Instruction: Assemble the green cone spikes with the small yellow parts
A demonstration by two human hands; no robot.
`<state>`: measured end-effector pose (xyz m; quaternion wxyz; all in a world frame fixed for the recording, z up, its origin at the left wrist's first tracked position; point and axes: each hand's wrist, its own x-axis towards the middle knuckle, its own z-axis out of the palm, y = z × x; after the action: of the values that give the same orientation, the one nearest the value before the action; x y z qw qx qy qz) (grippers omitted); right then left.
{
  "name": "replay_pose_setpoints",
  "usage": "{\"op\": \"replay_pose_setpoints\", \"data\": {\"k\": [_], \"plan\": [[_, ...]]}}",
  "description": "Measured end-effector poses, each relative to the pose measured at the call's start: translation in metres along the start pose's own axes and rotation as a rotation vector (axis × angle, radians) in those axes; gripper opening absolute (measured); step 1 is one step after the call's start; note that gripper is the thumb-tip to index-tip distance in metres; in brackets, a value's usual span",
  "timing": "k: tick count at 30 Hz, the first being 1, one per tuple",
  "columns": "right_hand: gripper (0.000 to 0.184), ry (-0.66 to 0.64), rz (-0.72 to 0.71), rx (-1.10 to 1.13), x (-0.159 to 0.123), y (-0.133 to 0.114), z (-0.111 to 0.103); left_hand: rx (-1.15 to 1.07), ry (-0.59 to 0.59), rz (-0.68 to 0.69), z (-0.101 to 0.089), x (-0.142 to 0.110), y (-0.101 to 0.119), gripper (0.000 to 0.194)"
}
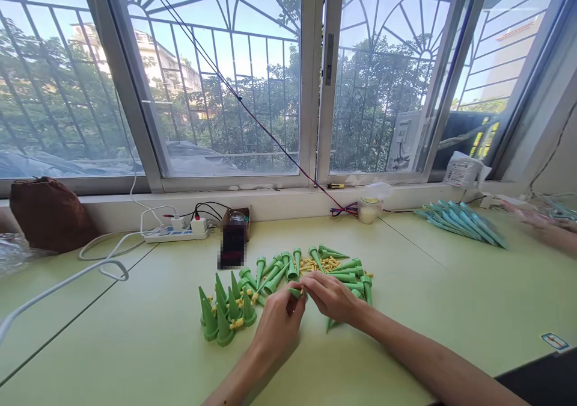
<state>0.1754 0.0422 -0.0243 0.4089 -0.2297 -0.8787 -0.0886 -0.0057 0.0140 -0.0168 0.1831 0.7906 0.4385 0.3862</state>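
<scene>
A green plastic cone-shaped spike (296, 293) is held in the closed fingers of my left hand (280, 317), above the table's middle. My right hand (332, 299) pinches at the same spot; its fingertips hide whatever is between them. To the left, several green spikes (224, 328) stand points up, with small yellow valves (236, 323) on their sides. Beyond my hands, loose green spikes (273, 281) lie or stand in an arc around a pile of small yellow pieces (309, 264). More loose spikes (349, 277) lie beside and partly behind my right hand.
On the pale green table (148, 346), a power strip (166, 234) with white cables, a small box (243, 218) and a brown bag (49, 213) lie left. A tub (368, 210) stands at the back. Blue packets (464, 222) lie right, near another person's hand (538, 225).
</scene>
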Motion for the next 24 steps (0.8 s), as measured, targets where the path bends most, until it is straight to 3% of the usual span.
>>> {"op": "replay_pose_setpoints", "data": {"k": [4,24], "plan": [[0.013,0.031,0.008,0.010,0.001,0.000,0.000,-0.031,0.004,-0.020,0.000,0.000,-0.001,0.027],[0.013,0.105,0.030,0.127,0.003,-0.005,-0.003,-0.131,-0.008,-0.029,-0.005,-0.001,0.011,0.029]]}}
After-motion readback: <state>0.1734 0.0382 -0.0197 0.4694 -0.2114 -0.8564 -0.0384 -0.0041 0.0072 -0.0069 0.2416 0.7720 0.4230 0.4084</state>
